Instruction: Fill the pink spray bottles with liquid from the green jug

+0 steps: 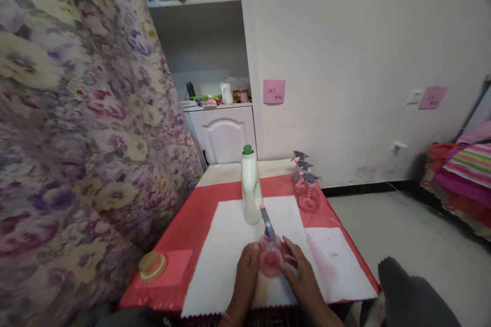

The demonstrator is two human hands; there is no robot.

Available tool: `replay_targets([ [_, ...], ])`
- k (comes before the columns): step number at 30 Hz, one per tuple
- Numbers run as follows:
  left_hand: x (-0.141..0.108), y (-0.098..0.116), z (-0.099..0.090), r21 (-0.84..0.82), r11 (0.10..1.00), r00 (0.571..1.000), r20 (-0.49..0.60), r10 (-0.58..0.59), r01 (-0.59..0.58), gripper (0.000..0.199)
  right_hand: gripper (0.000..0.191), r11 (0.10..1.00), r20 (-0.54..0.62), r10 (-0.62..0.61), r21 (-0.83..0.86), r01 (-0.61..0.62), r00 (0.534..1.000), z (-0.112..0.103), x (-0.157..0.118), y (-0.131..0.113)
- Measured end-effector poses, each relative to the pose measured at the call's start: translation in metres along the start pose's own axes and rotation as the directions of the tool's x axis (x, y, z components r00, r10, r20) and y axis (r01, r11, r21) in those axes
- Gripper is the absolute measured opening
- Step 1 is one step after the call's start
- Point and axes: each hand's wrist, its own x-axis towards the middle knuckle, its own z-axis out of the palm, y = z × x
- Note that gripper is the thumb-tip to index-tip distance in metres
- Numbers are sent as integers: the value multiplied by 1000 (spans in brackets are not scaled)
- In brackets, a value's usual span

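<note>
Between my two hands is a clear pink spray bottle [271, 260] with a grey trigger head [268, 227] tipped away from me. My left hand [247, 268] is closed against its left side, and my right hand [301, 268] curls round its right side. The bottle is over a white cloth [217, 250] near the table's front. Just beyond it stands an upright pale green jug-shaped bottle [250, 194] with a side handle and a green cap [247, 149]. What lies under my fingers is hidden.
Several similar spray bottles [309, 198] stand in a row at the back right of the red-covered table [180, 214]. A stained white sheet [337, 265] lies at right. At left, a round yellowish tape roll or lid [152, 265] rests on pink paper [178, 268]. A flowered curtain [84, 138] borders the left.
</note>
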Motion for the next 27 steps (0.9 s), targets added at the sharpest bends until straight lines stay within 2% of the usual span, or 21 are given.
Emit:
replay_targets([
  [3,-11,-3,0,41,999,1000,-13,3,-2,42,44,1000,-53,-23,5,23,998,-5,7,-2],
  [8,-21,-8,-10,150,987,998,38,57,-62,35,28,988,-176,-27,-154,-1,984,-17,13,-7],
  [11,-15,-16,-17,188,980,998,36,52,-58,28,25,987,-149,-9,-162,-16,989,-16,8,-6],
  [15,-5,-25,-15,178,981,994,91,66,-81,38,36,992,-101,-18,-123,5,995,-6,0,1],
  [21,-15,-22,-6,178,977,989,110,96,-114,33,32,995,-137,-1,-97,-13,991,-8,8,10],
  [24,-16,-26,-12,216,965,985,121,123,-147,30,28,995,-172,14,-98,-32,985,-13,12,6],
  [27,-4,-44,-28,370,906,978,73,195,-208,32,25,995,-178,25,-88,-42,984,-13,9,-4],
])
